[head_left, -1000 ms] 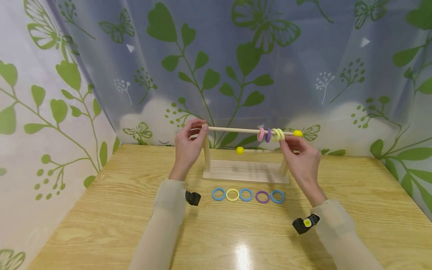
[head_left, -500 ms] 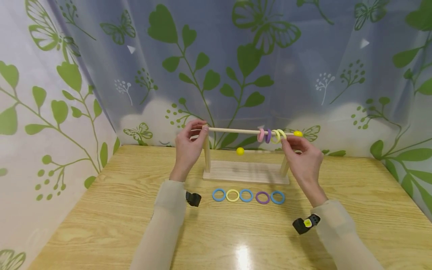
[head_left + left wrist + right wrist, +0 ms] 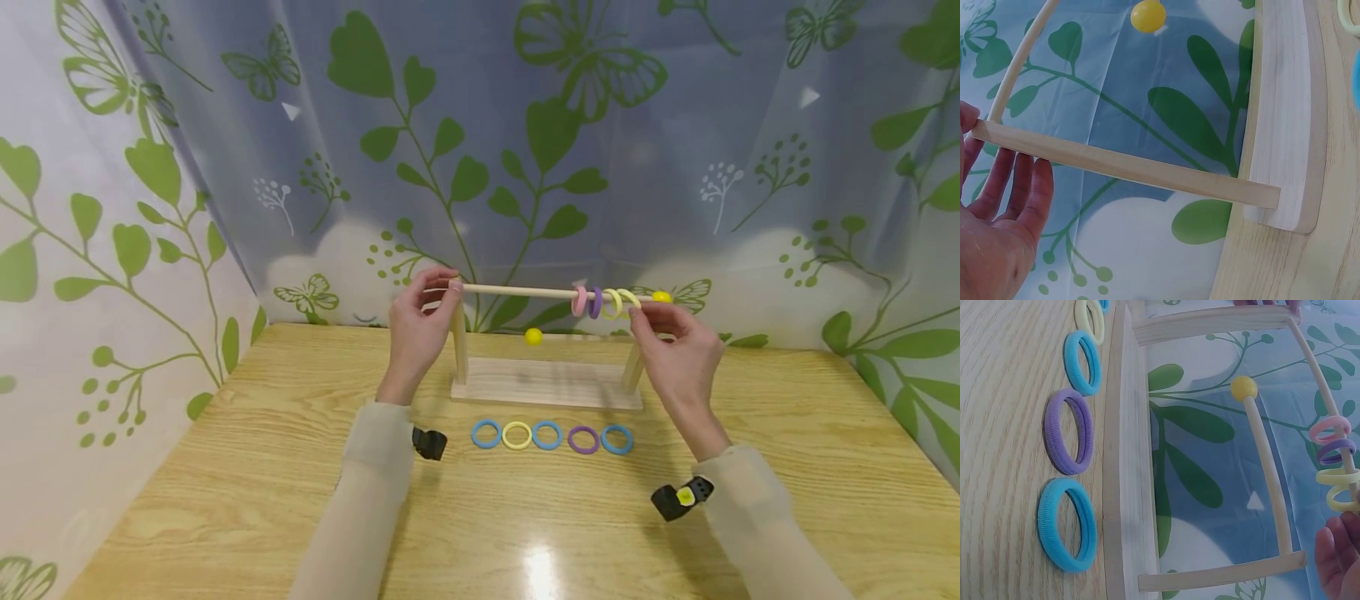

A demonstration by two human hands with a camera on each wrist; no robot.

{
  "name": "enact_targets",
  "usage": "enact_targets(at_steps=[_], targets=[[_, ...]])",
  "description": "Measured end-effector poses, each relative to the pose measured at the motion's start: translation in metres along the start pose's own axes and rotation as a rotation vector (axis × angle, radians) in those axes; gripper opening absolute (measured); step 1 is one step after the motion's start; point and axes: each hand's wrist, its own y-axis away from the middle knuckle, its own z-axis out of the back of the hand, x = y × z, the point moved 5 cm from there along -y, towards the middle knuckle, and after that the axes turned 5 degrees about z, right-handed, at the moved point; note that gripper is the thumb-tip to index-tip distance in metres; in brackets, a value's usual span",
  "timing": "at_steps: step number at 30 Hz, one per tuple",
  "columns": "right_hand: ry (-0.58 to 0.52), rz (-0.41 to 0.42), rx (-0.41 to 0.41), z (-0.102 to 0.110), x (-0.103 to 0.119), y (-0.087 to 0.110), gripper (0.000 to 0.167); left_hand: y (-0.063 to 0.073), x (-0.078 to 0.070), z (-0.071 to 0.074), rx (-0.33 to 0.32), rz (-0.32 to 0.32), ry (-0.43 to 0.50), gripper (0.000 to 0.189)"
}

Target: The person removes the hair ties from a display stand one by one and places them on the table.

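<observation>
Your left hand (image 3: 422, 329) is nearly closed, pinching the top of the pale square wooden post (image 3: 461, 346). Right hand (image 3: 684, 350) has the outer yellow fabric ring (image 3: 1338, 507) pinched, near the yellow-ball end of the round wooden rod (image 3: 517, 290); bare rod runs left of the pink fabric ring (image 3: 577, 302). Five blue, yellow and purple fabric rings (image 3: 547, 447) lie off the wooden base (image 3: 543, 382)'s front edge, loads of desk (image 3: 525, 517) nearer you.

In mid-frame a stand (image 3: 546, 383) sits on the table (image 3: 225, 467), a curtain (image 3: 480, 125) behind. Five rings (image 3: 547, 447) lie before it; four hanging rings (image 3: 596, 302) circle its upper rod (image 3: 517, 291), right of centre.
</observation>
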Motion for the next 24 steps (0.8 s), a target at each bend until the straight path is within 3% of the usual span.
enact_targets(at_steps=[14, 24], targets=[[-0.016, 0.007, -0.034, 0.0049, -0.0007, -0.0004, 0.014, 0.0012, -0.0015, 0.0002, -0.007, -0.012, -0.004, 0.023], [-0.018, -0.034, -0.064, 0.0089, -0.0007, -0.0007, 0.018, 0.0011, -0.0014, 0.0, -0.004, -0.013, -0.005, 0.023]])
